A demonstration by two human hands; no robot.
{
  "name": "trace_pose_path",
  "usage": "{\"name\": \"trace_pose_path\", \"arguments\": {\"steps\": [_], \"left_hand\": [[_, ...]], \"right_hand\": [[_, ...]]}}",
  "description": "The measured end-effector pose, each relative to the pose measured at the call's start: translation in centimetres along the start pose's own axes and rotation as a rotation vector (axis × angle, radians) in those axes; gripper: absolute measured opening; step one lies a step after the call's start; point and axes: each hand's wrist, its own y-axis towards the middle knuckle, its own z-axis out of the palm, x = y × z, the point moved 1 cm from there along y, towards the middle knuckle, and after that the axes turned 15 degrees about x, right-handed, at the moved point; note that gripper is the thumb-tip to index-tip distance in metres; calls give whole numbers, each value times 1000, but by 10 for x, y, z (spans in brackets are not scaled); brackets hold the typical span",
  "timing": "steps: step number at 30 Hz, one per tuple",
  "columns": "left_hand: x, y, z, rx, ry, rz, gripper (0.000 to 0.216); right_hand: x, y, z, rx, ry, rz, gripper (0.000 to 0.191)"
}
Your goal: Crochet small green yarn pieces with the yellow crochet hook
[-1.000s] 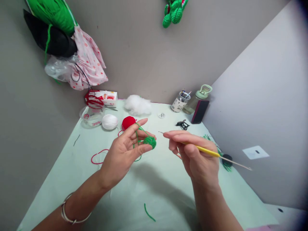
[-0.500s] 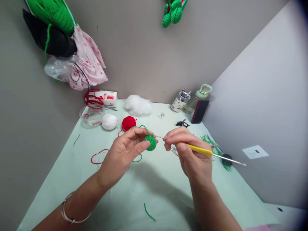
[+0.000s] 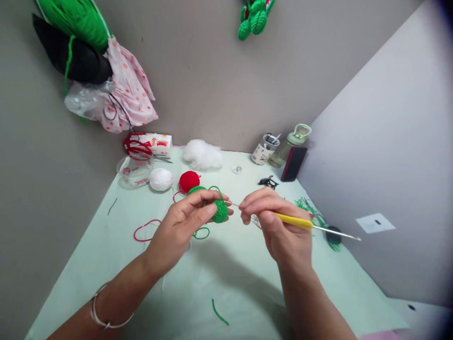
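A small round green crochet piece (image 3: pixel 220 212) is pinched between the thumb and fingers of my left hand (image 3: pixel 189 215), and a loop of green yarn (image 3: pixel 215 188) arches over its top. My right hand (image 3: pixel 278 219) grips a crochet hook (image 3: pixel 292 220) by its yellow handle. The hook's thin shaft points left and reaches the edge of the green piece; whether its tip sits inside a stitch I cannot tell. Its other metal end sticks out to the right. More green yarn (image 3: pixel 202 233) hangs below my left fingers.
Behind my hands sit a white yarn ball (image 3: pixel 161 179), a red yarn ball (image 3: pixel 189 182) and white stuffing (image 3: pixel 202 155). A pen cup (image 3: pixel 264 151), bottle (image 3: pixel 299 135) and phone (image 3: pixel 294 164) stand at back right. A green yarn scrap (image 3: pixel 220 312) lies in front. Green clippings (image 3: pixel 311 211) lie right.
The green piece has turned and shifted slightly left in my left fingers. More green yarn shows behind the left hand. My right hand and the hook have hardly moved.
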Motion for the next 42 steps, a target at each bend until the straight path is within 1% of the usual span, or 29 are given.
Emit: {"name": "trace_pose_path", "arguments": {"steps": [7, 18, 29, 36, 42], "left_hand": [[0, -1, -2, -11, -9, -8, 22], [-2, 0, 0, -27, 5, -28, 23], [-3, 0, -1, -23, 16, -45, 25], [-2, -1, -1, -14, 28, -47, 26], [0, -2, -3, -6, 16, -46, 24]], "right_hand": [[2, -1, -1, -27, 2, 29, 18], [0, -2, -2, -23, 27, 23, 17], [-1, 0, -2, 35, -45, -18, 19], [1, 0, -2, 17, -26, 10, 19], [1, 0, -3, 30, -56, 5, 19]]}}
